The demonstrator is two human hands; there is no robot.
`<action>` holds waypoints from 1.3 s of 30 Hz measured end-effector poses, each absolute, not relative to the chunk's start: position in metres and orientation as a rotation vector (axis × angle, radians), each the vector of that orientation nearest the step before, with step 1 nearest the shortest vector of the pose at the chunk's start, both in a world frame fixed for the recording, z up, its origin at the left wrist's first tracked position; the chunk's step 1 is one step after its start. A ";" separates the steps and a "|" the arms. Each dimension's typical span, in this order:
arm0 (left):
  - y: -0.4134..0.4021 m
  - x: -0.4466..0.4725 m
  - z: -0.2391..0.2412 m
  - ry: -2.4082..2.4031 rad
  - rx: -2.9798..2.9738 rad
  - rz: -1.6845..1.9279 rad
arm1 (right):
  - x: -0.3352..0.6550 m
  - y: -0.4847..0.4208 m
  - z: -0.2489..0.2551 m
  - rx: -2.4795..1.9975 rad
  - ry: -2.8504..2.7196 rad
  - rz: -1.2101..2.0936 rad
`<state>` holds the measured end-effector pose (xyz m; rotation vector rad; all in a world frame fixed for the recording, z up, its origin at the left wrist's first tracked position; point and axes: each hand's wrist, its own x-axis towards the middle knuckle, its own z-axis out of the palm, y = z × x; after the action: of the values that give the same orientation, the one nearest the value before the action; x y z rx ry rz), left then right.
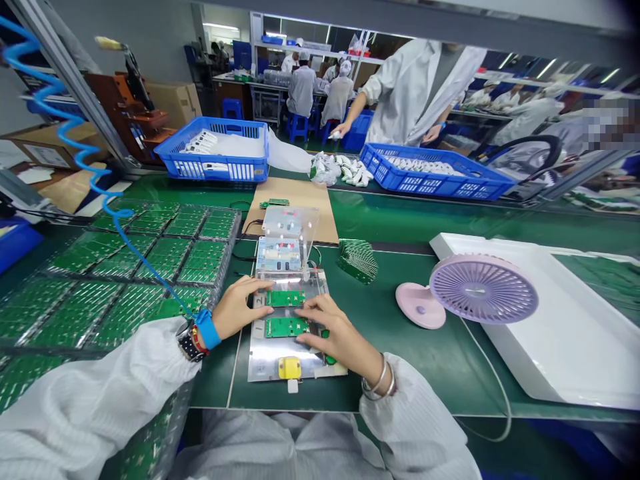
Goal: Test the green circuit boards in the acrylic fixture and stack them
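Two green circuit boards lie one above the other on a metal test fixture (260, 363). My left hand (237, 307) is at the left end of the upper circuit board (286, 298), thumb and forefinger apart beside its edge. Over the right end of the lower circuit board (283, 327) is my right hand (337, 330), its fingers and thumb spread around that end. Neither hand has a board lifted. A yellow block (289, 368) sits at the fixture's front. Behind the boards, a clear hinged cover (309, 233) stands raised. Part of the fixture's right side is hidden by my right hand.
Trays of circuit boards (150, 257) cover the left side. A board stack (358, 260) lies right of the fixture, near a pink-purple fan (484, 288) and white tray (565, 333). Blue baskets (215, 170) stand behind; a co-worker (415, 93) is opposite. A coiled blue cord (83, 150) reaches my left wrist.
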<state>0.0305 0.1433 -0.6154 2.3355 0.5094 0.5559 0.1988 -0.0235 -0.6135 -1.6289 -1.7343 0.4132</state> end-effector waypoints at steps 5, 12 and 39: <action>0.145 0.030 -0.616 0.503 2.319 0.537 | 0.212 -0.017 -0.603 -1.551 -1.342 0.201; 0.145 0.029 -0.616 0.507 2.289 0.570 | 0.241 0.015 -0.591 -1.408 -0.922 0.275; 0.164 0.036 -0.639 0.735 1.831 0.786 | 0.191 -0.028 -0.585 -1.378 -0.872 1.228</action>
<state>0.0357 0.1637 -0.6393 1.8309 0.7351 0.7862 0.1909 -0.0282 -0.5852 -1.3782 -0.8719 1.2280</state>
